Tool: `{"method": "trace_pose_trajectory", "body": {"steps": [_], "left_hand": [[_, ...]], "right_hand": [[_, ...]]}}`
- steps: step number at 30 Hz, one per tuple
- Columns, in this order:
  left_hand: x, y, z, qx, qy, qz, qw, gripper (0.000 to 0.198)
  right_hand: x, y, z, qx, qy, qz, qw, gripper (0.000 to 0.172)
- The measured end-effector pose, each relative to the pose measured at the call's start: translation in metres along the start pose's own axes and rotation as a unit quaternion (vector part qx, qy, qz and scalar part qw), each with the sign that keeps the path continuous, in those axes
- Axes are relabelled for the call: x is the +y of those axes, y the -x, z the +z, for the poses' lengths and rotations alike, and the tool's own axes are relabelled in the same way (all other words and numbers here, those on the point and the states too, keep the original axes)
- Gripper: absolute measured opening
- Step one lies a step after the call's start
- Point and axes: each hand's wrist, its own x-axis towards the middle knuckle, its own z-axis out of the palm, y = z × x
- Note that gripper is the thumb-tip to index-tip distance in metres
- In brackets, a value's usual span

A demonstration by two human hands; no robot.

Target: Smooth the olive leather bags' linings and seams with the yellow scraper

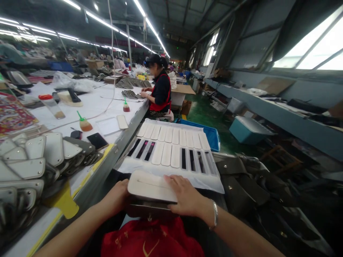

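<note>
My left hand (116, 198) and my right hand (184, 196) hold a flat cream bag panel (150, 185) over a dark brown piece (150, 210) on my lap, above a red apron (150, 239). The left hand grips the left edge with curled fingers. The right hand presses down on the panel's right side, fingers together; a silver bracelet (215, 214) is on that wrist. Just beyond lies a white sheet (171, 167) carrying rows of cream strips (174, 137) and dark slots.
A long white worktable (91, 107) runs along my left with stacked grey bag pieces (29, 160), glue bottles (85, 124), a phone (97, 140). A co-worker (160, 89) sits farther along. Dark leather pieces (241, 185) pile on my right; blue bins (248, 130) stand on the green floor.
</note>
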Motion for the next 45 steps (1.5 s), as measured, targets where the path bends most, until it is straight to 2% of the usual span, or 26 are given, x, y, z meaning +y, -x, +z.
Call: {"method": "trace_pose_trajectory", "body": {"steps": [2, 4, 6, 9, 11, 15, 18, 28, 33, 36, 38, 40, 41, 42, 43, 45], "left_hand": [[0.0, 0.0, -0.006, -0.048, -0.044, 0.038, 0.997, 0.01], [0.002, 0.003, -0.016, -0.052, -0.089, 0.076, 0.992, 0.01], [0.001, 0.008, -0.026, 0.013, -0.117, 0.093, 0.989, 0.016], [-0.01, 0.018, -0.033, 0.134, -0.085, 0.043, 0.986, 0.03], [-0.023, 0.024, -0.027, 0.155, -0.028, -0.006, 0.988, 0.038], [-0.046, 0.024, -0.005, 0.114, -0.019, -0.039, 0.993, 0.043], [-0.05, 0.017, 0.002, 0.098, -0.036, -0.039, 0.994, 0.043], [-0.041, 0.0, -0.014, 0.006, -0.075, -0.022, 0.997, 0.058], [-0.04, -0.01, -0.017, -0.05, -0.102, -0.039, 0.993, 0.048], [-0.042, -0.015, -0.022, -0.066, -0.145, -0.034, 0.987, 0.047], [-0.042, -0.014, -0.021, -0.036, -0.229, -0.009, 0.973, 0.048], [-0.035, -0.008, -0.013, 0.017, -0.351, 0.06, 0.934, 0.047], [-0.03, -0.003, -0.006, 0.02, -0.401, 0.109, 0.909, 0.045], [-0.024, 0.002, 0.002, 0.0, -0.436, 0.157, 0.886, 0.041], [-0.017, 0.008, 0.011, -0.043, -0.453, 0.195, 0.869, 0.035], [-0.007, 0.019, 0.025, -0.151, -0.454, 0.227, 0.849, 0.026]], "right_hand": [[0.003, -0.003, -0.003, 0.009, 0.011, -0.012, 1.0, 0.091], [0.004, -0.009, -0.002, 0.031, 0.033, -0.031, 0.998, 0.086], [0.005, -0.015, 0.005, 0.039, 0.063, -0.073, 0.995, 0.08], [0.003, -0.022, 0.015, 0.012, 0.101, -0.157, 0.982, 0.075], [0.0, -0.024, 0.02, -0.007, 0.118, -0.187, 0.975, 0.073], [-0.007, -0.024, 0.021, -0.029, 0.145, -0.188, 0.971, 0.072], [-0.012, -0.022, 0.019, -0.05, 0.156, -0.188, 0.968, 0.071], [-0.017, -0.022, 0.013, -0.092, 0.15, -0.221, 0.959, 0.062], [-0.014, -0.029, 0.013, -0.113, 0.139, -0.226, 0.958, 0.069], [-0.011, -0.039, 0.015, -0.132, 0.136, -0.248, 0.95, 0.068], [-0.009, -0.047, 0.017, -0.139, 0.133, -0.254, 0.948, 0.067], [-0.009, -0.052, 0.018, -0.142, 0.126, -0.24, 0.952, 0.067], [-0.009, -0.054, 0.018, -0.145, 0.118, -0.23, 0.955, 0.067], [-0.008, -0.055, 0.017, -0.149, 0.106, -0.221, 0.958, 0.066], [-0.007, -0.055, 0.015, -0.154, 0.089, -0.214, 0.96, 0.065], [0.0, -0.053, 0.008, -0.166, 0.023, -0.204, 0.964, 0.062]]}}
